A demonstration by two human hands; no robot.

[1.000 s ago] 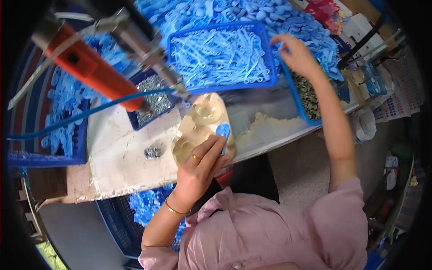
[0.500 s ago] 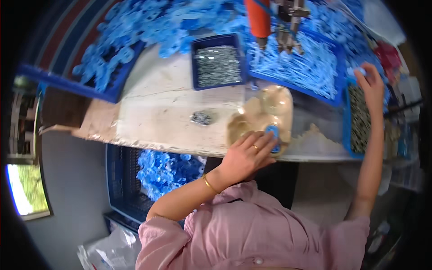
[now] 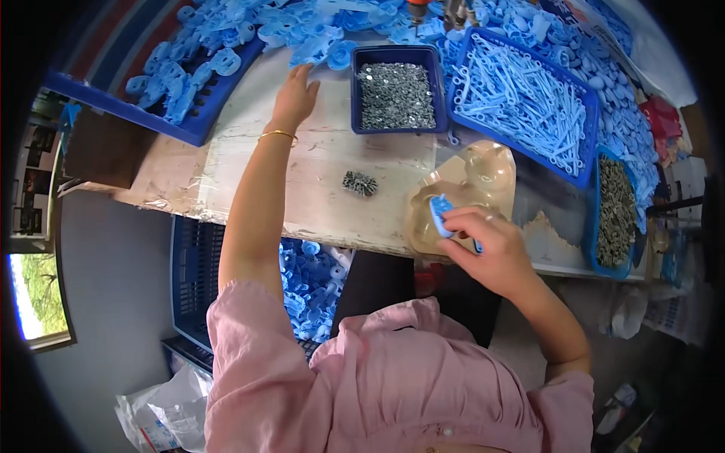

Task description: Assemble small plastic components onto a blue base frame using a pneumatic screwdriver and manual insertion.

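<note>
From the head camera, looking down: the left hand point(image 3: 293, 97) is stretched far out to the back of the bench point(image 3: 302, 189), fingers loosely spread, fingertips at the loose blue plastic parts point(image 3: 317, 49) heaped along the far edge; whether it has hold of one I cannot tell. A gold bangle point(image 3: 277, 135) sits on that wrist. The right hand point(image 3: 487, 253) is close in at the near edge, its grip closed on a small blue plastic piece point(image 3: 440, 214), thumb and fingers pinching it just above a clear moulded plastic shell point(image 3: 472, 181) that lies on the bench near that edge. Between the two hands lies a little pile of screws point(image 3: 359, 183) on the bare bench top. Behind it, toward the far edge, a dark blue tray of small metal screws point(image 3: 396, 94). To the right of that, a bigger blue tray of pale blue plastic strips point(image 3: 529, 109). At the right end of the bench, a narrow blue tray of dull metal bits point(image 3: 615, 215). On the far left corner, a blue crate point(image 3: 162, 124) piled with more blue parts. Below the near edge, a blue basket point(image 3: 189, 287) holds more blue pieces. The pink sleeve point(image 3: 249, 340) fills the foreground.
</note>
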